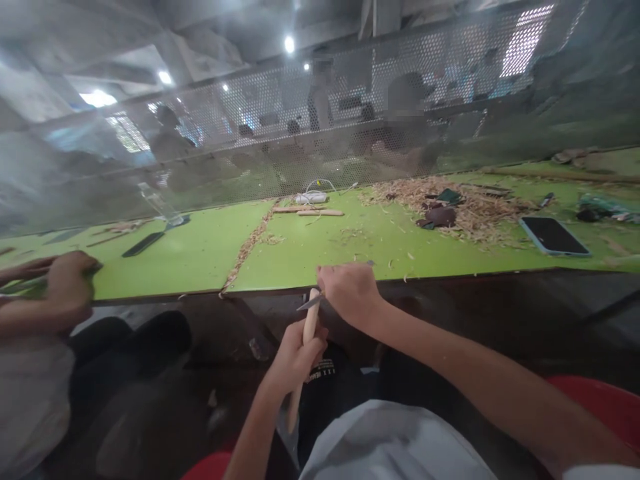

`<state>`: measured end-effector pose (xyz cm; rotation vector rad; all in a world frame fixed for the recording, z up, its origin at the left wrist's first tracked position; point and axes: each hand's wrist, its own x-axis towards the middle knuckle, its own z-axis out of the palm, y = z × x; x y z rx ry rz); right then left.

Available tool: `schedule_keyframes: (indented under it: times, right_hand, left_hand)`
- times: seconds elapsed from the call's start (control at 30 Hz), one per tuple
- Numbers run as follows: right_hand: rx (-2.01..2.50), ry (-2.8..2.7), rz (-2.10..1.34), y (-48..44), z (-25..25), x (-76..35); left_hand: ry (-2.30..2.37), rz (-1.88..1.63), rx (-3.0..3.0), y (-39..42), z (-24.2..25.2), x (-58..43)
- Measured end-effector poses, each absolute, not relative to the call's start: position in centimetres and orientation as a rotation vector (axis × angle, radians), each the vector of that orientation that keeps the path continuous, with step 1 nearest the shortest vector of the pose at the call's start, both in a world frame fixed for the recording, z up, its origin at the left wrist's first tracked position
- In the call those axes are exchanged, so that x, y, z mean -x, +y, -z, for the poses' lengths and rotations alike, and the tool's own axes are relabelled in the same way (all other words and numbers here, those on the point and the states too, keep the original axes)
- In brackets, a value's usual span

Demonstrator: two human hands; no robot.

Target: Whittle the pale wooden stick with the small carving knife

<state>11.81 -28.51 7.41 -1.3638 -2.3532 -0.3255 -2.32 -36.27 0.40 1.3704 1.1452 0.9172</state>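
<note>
My left hand is closed round the middle of a pale wooden stick, held tilted over my lap just below the table edge. The stick's lower end sticks out beneath the hand. My right hand is closed on a knife; its short blade lies across the stick near the upper end. The knife's handle is mostly hidden in my fist.
Along the green table lie wood shavings, a phone, two wooden sticks and a white cable bundle. A perforated screen stands behind. Another person's arm rests at left, near a dark phone and a clear bottle.
</note>
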Motion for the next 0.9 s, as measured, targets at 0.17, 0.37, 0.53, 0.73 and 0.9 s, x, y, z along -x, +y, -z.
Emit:
schedule_keyframes:
  times: [0.17,0.37,0.53,0.73,0.9]
  right_hand:
    - [1.603,-2.228,0.348,-26.3,-8.7,-14.6]
    - [1.566,-2.246,0.322,-27.8,-10.5,-16.0]
    - [1.616,-2.350,0.115,-29.8,-9.9,-15.7]
    - [1.516,-2.362,-0.001,-31.3,-8.9,-15.4]
    - [1.379,-2.294,-0.180,-31.4,-7.3,-15.9]
  left_hand:
    - [1.164,-0.953,-1.604,-36.6,0.1,3.3]
    - [1.208,-0.958,-1.651,-34.8,0.2,3.6]
    - [1.219,-0.970,-1.638,-35.0,0.5,2.8]
    - [1.213,-0.968,-1.679,-34.9,0.0,2.5]
    - [1.234,-0.929,-1.698,-34.3,0.5,2.2]
